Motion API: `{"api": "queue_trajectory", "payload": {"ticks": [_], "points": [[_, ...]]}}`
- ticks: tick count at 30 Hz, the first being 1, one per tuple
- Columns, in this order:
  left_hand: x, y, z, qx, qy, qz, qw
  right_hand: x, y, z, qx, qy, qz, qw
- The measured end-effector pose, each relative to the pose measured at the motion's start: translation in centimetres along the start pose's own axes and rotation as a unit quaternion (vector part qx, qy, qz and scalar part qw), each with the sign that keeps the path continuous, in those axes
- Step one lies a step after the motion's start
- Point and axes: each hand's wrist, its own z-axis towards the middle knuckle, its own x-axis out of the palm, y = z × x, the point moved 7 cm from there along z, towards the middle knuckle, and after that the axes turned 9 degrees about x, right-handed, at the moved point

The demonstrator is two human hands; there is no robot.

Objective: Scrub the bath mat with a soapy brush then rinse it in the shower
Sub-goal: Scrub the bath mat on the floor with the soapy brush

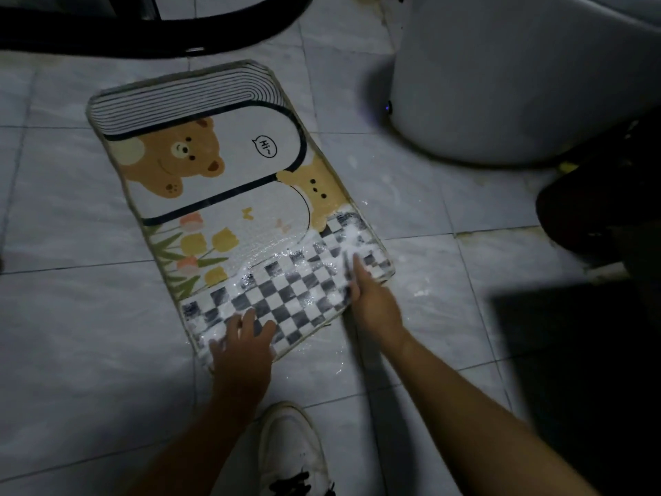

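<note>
Bath mat (229, 195) flat on tiled floor (71, 316), suds over checkered near end. Your left hand (239, 349) spread flat, fingers released, on near corner. Your right hand (372, 298) at near-right edge; blurred, grip cannot be told. White shoe (289, 449) below.

Bath mat (229, 195) lies flat on pale tiled floor (71, 334), skewed. Print: 2 bears, tulips, checkered near end. White foam (343, 238) over the checkered band, thickest at right. Left hand (243, 347) pressed flat on near corner, fingers spread. Right hand (372, 298) at right edge, blurred. White shoe (291, 445) below. Toilet base (500, 84) upper right.
</note>
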Motion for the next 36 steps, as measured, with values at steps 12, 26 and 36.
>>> {"api": "queue_trajectory", "payload": {"ticks": [12,26,36], "points": [[-0.9,-0.7,1.4,-0.012,0.004,0.013,1.000,-5.0,-2.0,7.0,0.041,-0.049,-0.088,0.994],[-0.1,-0.9,2.1,-0.019,0.026,-0.023,0.999,-4.2,2.1,8.1,-0.042,-0.015,-0.118,0.992],[-0.5,-0.6,1.9,-0.018,0.019,-0.007,1.000,-4.7,2.2,7.7,-0.050,0.021,-0.120,0.991]]}}
